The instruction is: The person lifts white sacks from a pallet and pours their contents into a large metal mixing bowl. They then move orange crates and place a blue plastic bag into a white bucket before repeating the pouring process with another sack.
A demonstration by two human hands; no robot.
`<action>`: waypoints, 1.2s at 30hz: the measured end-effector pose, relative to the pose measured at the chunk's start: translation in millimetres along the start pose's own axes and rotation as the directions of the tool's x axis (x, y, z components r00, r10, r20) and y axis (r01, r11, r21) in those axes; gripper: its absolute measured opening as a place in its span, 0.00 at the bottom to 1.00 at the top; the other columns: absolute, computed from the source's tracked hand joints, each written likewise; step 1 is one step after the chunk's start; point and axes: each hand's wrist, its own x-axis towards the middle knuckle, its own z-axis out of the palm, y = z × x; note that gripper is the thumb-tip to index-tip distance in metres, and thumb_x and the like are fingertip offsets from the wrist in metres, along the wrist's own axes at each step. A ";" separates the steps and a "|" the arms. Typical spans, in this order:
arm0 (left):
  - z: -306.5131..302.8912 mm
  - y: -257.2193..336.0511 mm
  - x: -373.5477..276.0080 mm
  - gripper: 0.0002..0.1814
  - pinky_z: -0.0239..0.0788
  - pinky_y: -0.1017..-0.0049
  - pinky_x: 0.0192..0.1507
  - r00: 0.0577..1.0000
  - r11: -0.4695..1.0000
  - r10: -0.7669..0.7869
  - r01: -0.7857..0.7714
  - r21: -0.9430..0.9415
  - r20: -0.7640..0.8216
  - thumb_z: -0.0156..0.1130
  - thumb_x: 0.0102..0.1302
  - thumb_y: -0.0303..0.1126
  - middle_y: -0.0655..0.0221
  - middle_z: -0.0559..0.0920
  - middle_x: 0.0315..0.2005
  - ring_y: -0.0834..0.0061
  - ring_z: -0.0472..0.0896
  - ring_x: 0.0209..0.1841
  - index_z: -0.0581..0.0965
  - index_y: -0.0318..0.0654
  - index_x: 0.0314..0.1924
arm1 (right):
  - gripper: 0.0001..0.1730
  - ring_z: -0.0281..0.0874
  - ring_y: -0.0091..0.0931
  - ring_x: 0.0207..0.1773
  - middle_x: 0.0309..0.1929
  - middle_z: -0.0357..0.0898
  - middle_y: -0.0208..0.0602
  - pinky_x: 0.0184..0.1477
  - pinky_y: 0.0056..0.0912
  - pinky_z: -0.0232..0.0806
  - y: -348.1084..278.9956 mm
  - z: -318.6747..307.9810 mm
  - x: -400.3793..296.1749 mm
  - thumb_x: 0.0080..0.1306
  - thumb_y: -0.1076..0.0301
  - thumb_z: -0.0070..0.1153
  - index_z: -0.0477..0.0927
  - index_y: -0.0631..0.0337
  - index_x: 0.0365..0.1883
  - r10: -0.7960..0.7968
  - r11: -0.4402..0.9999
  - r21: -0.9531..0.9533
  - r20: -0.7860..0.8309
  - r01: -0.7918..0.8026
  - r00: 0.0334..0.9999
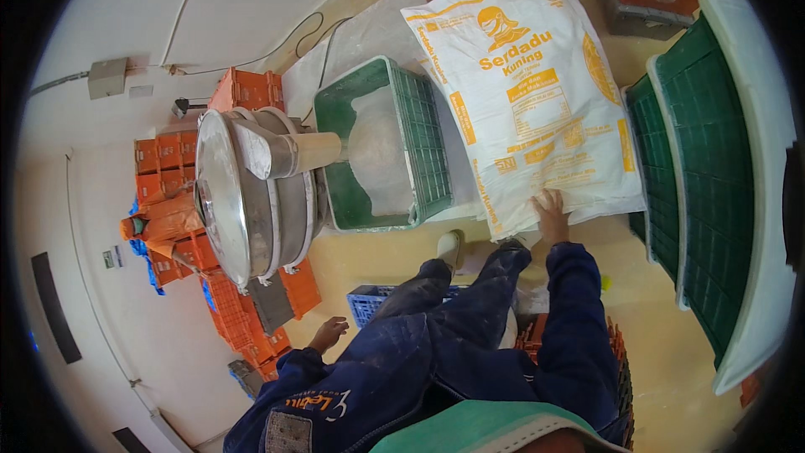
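Note:
A full white woven sack (534, 100) with yellow print lies before me. The layered left edge suggests another sack beneath it. My right hand (552, 217) rests on the sack's near end, fingers spread on the fabric. My left hand (329, 335) hangs at my side, fingers loosely bent, with nothing in it. Left of the sack is a green plastic crate (429, 138) holding a mound of pale powder (377, 145). The outlet spout (308, 152) of a round stainless steel vibrating sieve (251, 195) reaches over the crate's left rim.
Tall green bins with white rims (707, 182) stand at the right. Orange crates (236, 321) are stacked at the left, where a person in orange (166, 223) stands behind the sieve. A blue crate (365, 305) sits on the floor by my legs. A cable (321, 69) runs behind the green crate.

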 end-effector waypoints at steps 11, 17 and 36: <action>7.4 118.8 20.6 0.24 0.73 0.69 0.52 0.952 0.881 -0.306 0.286 -0.378 0.007 0.56 0.71 0.42 0.57 0.83 0.49 0.66 0.82 0.50 0.73 0.32 0.60 | 0.31 0.38 0.48 0.79 0.74 0.52 0.38 0.66 0.72 0.55 -39.9 59.4 43.7 0.63 0.75 0.48 0.73 0.40 0.65 0.209 0.975 0.058 0.097 -0.215 0.973; 19.5 58.1 21.9 0.24 0.73 0.68 0.53 0.970 0.931 -0.244 0.234 -0.280 0.000 0.60 0.70 0.43 0.56 0.83 0.49 0.64 0.83 0.50 0.75 0.32 0.58 | 0.32 0.38 0.51 0.79 0.77 0.49 0.38 0.63 0.78 0.54 -79.1 21.1 11.5 0.63 0.67 0.52 0.68 0.42 0.68 0.311 0.945 -0.187 0.267 -0.267 0.912; -54.4 -186.6 65.7 0.23 0.73 0.66 0.54 0.792 0.680 -0.082 -0.399 -0.615 -0.605 0.60 0.68 0.44 0.54 0.84 0.47 0.62 0.83 0.49 0.77 0.35 0.56 | 0.28 0.75 0.48 0.56 0.50 0.80 0.55 0.60 0.44 0.66 -363.4 146.8 -44.7 0.58 0.58 0.58 0.76 0.66 0.54 -0.245 0.966 0.163 0.324 0.201 0.914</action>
